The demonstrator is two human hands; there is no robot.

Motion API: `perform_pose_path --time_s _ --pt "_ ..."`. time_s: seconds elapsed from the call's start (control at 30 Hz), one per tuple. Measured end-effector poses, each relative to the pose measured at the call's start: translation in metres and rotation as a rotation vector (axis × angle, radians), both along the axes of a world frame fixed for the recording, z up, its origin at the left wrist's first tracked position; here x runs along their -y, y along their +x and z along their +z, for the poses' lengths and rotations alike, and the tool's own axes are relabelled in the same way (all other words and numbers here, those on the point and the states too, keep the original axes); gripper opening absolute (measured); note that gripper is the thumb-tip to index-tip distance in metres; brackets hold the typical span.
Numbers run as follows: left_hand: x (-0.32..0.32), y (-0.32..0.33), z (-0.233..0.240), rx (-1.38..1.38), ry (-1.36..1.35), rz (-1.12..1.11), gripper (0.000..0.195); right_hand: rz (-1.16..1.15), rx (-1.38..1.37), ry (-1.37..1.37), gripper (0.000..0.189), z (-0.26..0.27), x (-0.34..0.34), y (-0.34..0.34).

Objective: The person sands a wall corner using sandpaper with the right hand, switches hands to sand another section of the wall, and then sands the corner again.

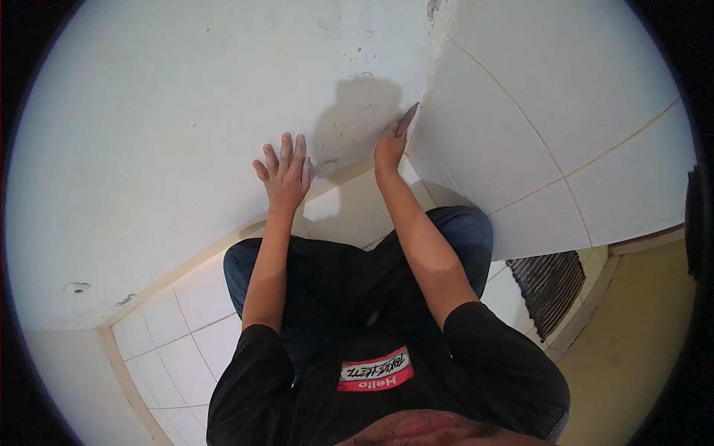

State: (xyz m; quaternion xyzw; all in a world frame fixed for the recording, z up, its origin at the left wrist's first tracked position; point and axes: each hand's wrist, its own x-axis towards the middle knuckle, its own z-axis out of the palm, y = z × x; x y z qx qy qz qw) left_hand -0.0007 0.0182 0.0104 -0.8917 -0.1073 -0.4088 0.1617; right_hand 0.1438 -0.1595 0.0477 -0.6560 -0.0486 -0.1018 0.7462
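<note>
My left hand [288, 175] lies spread against the white painted wall [167, 134], its fingers dusted with pale powder. It holds nothing. At the corner where this wall meets a tiled surface [502, 139], my right hand [391, 148] grips a thin, flat, dark reddish piece [408, 120]. Its tip points up along the joint; whether it is folded sandpaper or a scraper I cannot tell. Dark scuffs and chipped paint mark the wall near the corner, partly under my shadow. The fingers' underside is hidden.
My bent knees in dark jeans [466, 234] are close to the wall and the tiled side. White floor tiles [178, 334] run behind on the left. A dark striped mat [552, 290] lies at the right. A small fixture or hole [78, 287] is in the wall at lower left.
</note>
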Motion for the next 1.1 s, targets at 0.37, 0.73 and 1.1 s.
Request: perform_pose_path --time_s 0.37,0.73,1.1 --pt "0.013 0.012 0.007 0.022 -0.008 -0.033 0.058 -0.020 -0.125 0.289 0.070 -0.034 0.013 0.021" --pt "0.015 0.015 0.007 0.038 -0.042 -0.027 0.058 -0.013 -0.335 0.663 0.055 -0.090 0.010 0.073" --pt "0.003 0.001 0.000 0.022 -0.040 -0.005 0.057 0.030 -0.450 0.357 0.068 -0.035 -0.001 0.005"
